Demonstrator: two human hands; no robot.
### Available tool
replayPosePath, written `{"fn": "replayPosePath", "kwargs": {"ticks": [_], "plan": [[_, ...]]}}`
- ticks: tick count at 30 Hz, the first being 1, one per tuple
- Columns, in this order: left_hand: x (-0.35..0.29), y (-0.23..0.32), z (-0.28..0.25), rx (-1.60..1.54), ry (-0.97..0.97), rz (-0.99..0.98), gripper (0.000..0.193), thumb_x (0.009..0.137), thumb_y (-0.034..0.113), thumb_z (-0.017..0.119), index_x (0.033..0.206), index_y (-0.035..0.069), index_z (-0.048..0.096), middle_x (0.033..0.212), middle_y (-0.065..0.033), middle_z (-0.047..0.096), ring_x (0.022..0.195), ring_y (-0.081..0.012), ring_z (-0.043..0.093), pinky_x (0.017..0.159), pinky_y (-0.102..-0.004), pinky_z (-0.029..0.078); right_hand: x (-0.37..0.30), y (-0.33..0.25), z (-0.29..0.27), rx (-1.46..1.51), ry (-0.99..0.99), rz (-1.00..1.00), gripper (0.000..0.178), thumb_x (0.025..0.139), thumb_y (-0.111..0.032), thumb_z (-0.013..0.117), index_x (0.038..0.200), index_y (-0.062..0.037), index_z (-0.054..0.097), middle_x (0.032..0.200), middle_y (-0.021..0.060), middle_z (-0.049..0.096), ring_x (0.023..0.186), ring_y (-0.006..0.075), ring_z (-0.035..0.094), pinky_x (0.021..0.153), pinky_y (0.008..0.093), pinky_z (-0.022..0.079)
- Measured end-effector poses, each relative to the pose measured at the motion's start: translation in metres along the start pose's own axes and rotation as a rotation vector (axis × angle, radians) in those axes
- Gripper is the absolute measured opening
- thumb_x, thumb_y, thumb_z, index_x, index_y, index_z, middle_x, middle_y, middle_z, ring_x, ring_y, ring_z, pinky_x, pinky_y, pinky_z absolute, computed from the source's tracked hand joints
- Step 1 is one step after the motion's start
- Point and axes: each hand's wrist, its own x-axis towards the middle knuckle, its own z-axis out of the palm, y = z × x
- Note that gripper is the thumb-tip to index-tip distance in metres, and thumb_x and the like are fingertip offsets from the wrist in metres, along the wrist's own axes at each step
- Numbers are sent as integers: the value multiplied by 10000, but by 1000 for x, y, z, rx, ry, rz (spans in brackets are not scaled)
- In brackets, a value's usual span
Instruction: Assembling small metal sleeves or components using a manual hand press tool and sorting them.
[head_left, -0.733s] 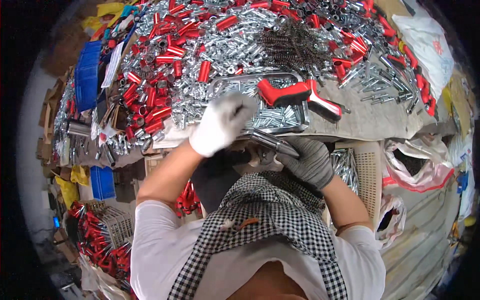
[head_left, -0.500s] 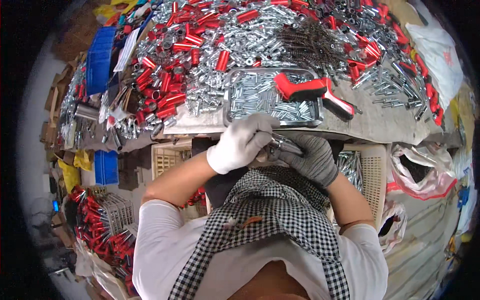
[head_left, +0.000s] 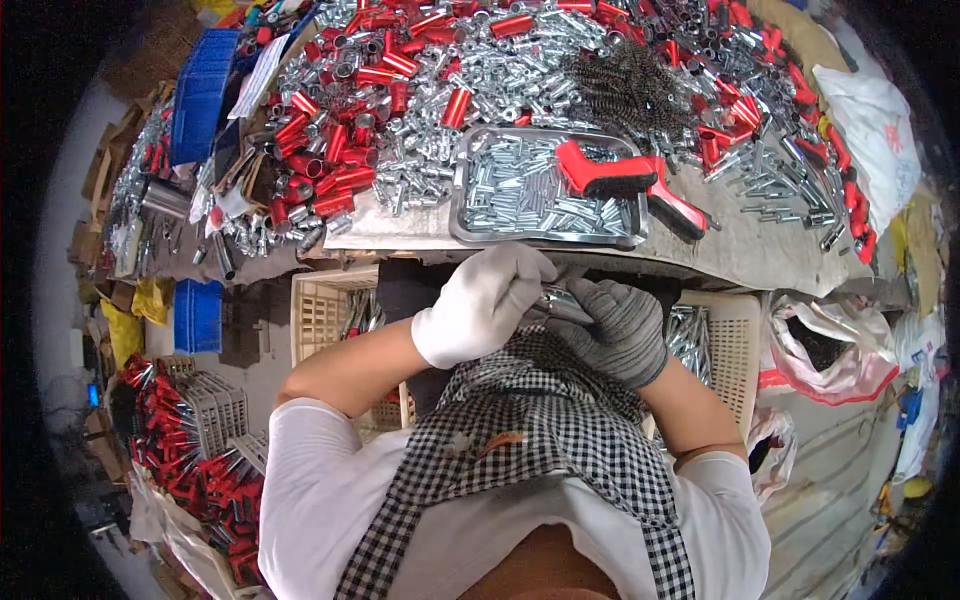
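Just in front of the table edge, both hands meet around a shiny metal part [head_left: 565,306], its exact kind hidden by the fingers. My left hand [head_left: 485,305], in a white glove, is closed with its fingers bent at the part's left end. My right hand [head_left: 622,332], in a grey knit glove, wraps the right side. Beyond them on the table lies a metal tray [head_left: 550,239] of small silver pins. Two red-and-black tool handles [head_left: 610,180] [head_left: 682,212] rest across its right side.
Red tubes [head_left: 455,108] and silver fittings are heaped over the table, with dark springs [head_left: 630,90] at its back. A blue bin [head_left: 203,95] stands at left. Below the table are cream crates [head_left: 735,350], a white sack [head_left: 835,350] and piled red-handled tools [head_left: 190,440].
My right hand has come slightly lower and its fingers have shifted on the metal part. The left hand stays almost in place. The whole view has moved a little.
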Motion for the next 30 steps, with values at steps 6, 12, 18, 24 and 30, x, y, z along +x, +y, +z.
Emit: {"fn": "replayPosePath", "kwargs": {"ticks": [6, 12, 18, 24, 30], "plan": [[5, 16, -11, 667, -183, 321, 81, 798, 40, 616, 847, 17, 556, 970, -150, 636, 880, -355, 629, 770, -441, 522, 1, 6, 9, -49, 45, -75, 533, 690, -317, 812, 1146, -107, 633, 703, 91, 596, 584, 273, 594, 508, 393, 461], [24, 12, -32, 230, -621, -386, 318, 748, 245, 760, 897, 17, 597, 801, -137, 615, 735, -275, 604, 663, -372, 476, -12, 3, 19, -80, 43, -217, 604, 648, -307, 817, 1163, -82, 594, 772, 72, 593, 597, 256, 576, 480, 394, 416], [18, 7, -33, 103, -600, -385, 397, 704, 285, 781, 906, 0, 591, 805, -157, 608, 746, -256, 590, 682, -369, 463, -9, 3, 15, -124, 32, -279, 535, 660, -292, 778, 1114, -65, 607, 821, 99, 604, 563, 250, 547, 466, 383, 400], [20, -4, -32, 203, -504, -326, 397, 670, 230, 788, 928, 18, 573, 855, -158, 602, 791, -282, 607, 704, -383, 477, -7, 12, 8, -58, -84, -140, 559, 687, -258, 776, 1183, -89, 579, 793, 134, 617, 688, 321, 616, 582, 443, 479], [65, -2, -63, -16, -751, -269, 630, 735, 160, 749, 1301, 19, 509, 1157, -175, 638, 1031, -249, 639, 889, -340, 505, 3, 21, 4, 344, -317, 70, 460, 864, -202, 647, 1264, -10, 523, 1028, 225, 656, 952, 381, 657, 805, 399, 536]]}}
